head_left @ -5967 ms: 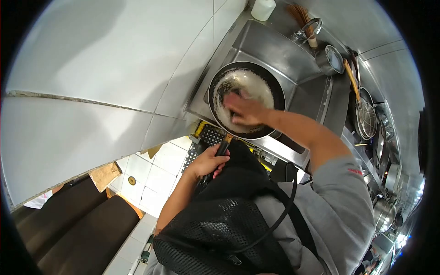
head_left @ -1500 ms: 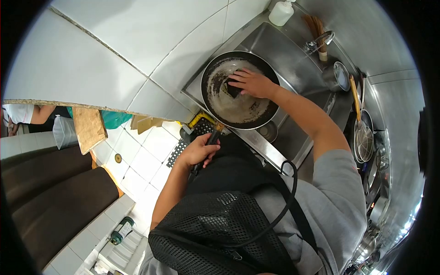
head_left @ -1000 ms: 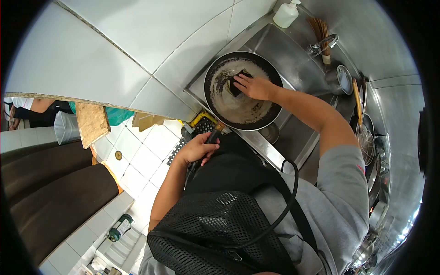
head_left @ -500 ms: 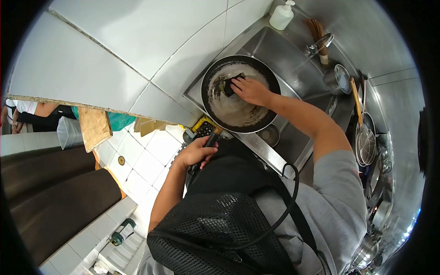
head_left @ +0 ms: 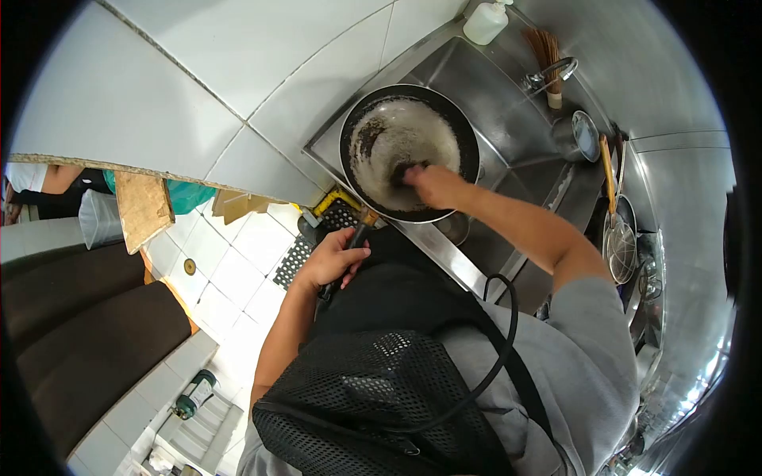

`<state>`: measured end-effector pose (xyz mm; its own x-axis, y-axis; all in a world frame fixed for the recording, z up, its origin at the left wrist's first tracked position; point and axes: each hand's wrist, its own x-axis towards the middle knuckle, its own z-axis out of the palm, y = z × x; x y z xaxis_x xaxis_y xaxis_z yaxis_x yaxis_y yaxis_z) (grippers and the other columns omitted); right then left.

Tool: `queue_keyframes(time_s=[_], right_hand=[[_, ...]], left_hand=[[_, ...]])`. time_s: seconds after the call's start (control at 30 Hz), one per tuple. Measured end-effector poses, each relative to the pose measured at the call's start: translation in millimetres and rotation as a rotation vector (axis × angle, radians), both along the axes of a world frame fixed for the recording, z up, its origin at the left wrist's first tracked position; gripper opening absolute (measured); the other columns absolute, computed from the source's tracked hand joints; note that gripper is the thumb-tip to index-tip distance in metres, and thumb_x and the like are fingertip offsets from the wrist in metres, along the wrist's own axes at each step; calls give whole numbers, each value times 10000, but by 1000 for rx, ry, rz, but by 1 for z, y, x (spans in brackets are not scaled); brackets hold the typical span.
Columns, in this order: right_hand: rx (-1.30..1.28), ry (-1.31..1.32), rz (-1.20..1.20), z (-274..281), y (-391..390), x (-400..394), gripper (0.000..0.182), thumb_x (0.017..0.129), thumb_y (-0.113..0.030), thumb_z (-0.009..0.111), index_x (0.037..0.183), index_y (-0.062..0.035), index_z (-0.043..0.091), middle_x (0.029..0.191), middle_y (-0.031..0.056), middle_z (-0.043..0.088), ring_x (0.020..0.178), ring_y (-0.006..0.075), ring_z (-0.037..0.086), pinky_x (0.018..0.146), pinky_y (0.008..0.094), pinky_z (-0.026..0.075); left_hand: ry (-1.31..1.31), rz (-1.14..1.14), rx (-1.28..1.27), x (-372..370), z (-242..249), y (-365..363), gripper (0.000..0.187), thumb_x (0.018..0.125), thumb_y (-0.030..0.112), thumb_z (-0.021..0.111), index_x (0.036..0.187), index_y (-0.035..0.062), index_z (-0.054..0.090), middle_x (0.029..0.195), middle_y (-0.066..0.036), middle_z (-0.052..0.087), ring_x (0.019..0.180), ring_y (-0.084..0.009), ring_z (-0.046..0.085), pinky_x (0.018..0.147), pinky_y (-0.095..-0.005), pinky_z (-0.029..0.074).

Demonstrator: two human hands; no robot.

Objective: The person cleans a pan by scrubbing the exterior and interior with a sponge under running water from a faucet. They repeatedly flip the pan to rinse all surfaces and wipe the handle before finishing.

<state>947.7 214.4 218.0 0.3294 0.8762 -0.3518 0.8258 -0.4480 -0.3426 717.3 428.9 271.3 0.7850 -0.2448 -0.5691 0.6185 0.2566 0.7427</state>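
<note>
A large black-rimmed pan (head_left: 381,143) with whitish suds and dark patches inside rests over the near left edge of the steel sink (head_left: 508,119). Its dark handle (head_left: 361,234) is wrapped by the fingers of my left hand (head_left: 333,258). Inside the pan, my right hand (head_left: 436,186) is closed on a dark scrubbing pad (head_left: 403,173), pressed against the lower part of the pan's inner surface. Motion blurs the fingertips and the pad a little.
A soap bottle (head_left: 486,22) stands at the sink's back corner. Beside the faucet (head_left: 552,75) are a bristle brush (head_left: 544,51) and a small pot (head_left: 575,136). Strainers (head_left: 619,242) hang at the right. Another person's arm (head_left: 59,178) shows at far left.
My right hand and the pad have moved from the upper middle of the pan down to its lower part. The view has shifted slightly; my left hand still holds the handle.
</note>
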Motion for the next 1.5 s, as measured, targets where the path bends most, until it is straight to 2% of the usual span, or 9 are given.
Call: queue_keyframes(time_s=[0.17, 0.3, 0.5, 0.7, 0.83, 0.9, 1.1, 1.3, 1.5], right_hand=[[228, 308, 337, -1, -9, 13, 362, 822, -46, 536, 1167, -56, 645, 1288, 153, 600, 1251, 348, 524, 1029, 439, 456], [130, -332, 507, 1, -38, 86, 383, 802, -110, 576, 1180, -75, 624, 1197, 198, 630, 1213, 363, 545, 999, 446, 477], [135, 192, 71, 19, 12, -20, 261, 801, -96, 552, 1028, -38, 665, 991, 210, 672, 942, 393, 647, 782, 485, 524], [203, -322, 288, -17, -47, 93, 291, 780, -117, 603, 1051, -43, 677, 1042, 184, 677, 952, 387, 655, 809, 460, 541], [-94, -34, -84, 7, 8, 8, 246, 790, -116, 590, 997, -66, 712, 873, 221, 686, 821, 404, 673, 766, 503, 530], [368, 276, -145, -9, 8, -19, 247, 843, -123, 553, 1031, -101, 711, 940, 204, 692, 883, 397, 663, 784, 500, 522], [-170, -173, -62, 14, -31, 56, 318, 838, -102, 545, 1129, -102, 675, 981, 173, 699, 916, 357, 674, 783, 447, 554], [35, 7, -414, 9, -30, 53, 358, 869, -119, 543, 1214, -100, 635, 1148, 200, 652, 1028, 371, 641, 896, 486, 508], [113, -299, -292, -15, -65, 61, 646, 908, -282, 606, 1489, -162, 350, 1553, 114, 290, 1394, 352, 326, 1131, 457, 299]], left_hand=[[17, 17, -13, 2, 0, -5, 121, 898, 52, 598, 968, 15, 506, 566, -25, 503, 378, -122, 482, 341, -265, 387], [-6, 16, -20, 1, -8, -4, 127, 895, 54, 599, 968, 13, 504, 561, -25, 502, 381, -120, 484, 344, -269, 393], [15, -20, 9, 15, 8, -10, 129, 897, 60, 592, 954, 15, 485, 551, -25, 496, 379, -132, 486, 352, -279, 399], [-15, -47, 68, 19, 0, -10, 139, 905, 72, 573, 997, 28, 479, 570, -23, 491, 393, -135, 488, 354, -286, 402], [-11, -77, 13, 25, 7, -11, 137, 891, 44, 582, 960, 15, 467, 557, -32, 493, 393, -138, 488, 359, -291, 401], [6, -84, 30, 25, 8, -13, 137, 888, 37, 580, 961, 15, 466, 560, -34, 493, 396, -140, 490, 360, -291, 401], [5, -120, 58, 31, 1, -7, 159, 876, 21, 586, 974, 18, 460, 568, -41, 489, 398, -147, 490, 360, -294, 396], [60, -160, 114, 48, 9, 4, 211, 855, 5, 615, 971, 46, 444, 585, -37, 493, 392, -146, 490, 366, -295, 396], [42, -288, -19, 125, -2, -6, 246, 850, 9, 640, 972, 47, 429, 602, -51, 501, 413, -148, 493, 371, -304, 404]])
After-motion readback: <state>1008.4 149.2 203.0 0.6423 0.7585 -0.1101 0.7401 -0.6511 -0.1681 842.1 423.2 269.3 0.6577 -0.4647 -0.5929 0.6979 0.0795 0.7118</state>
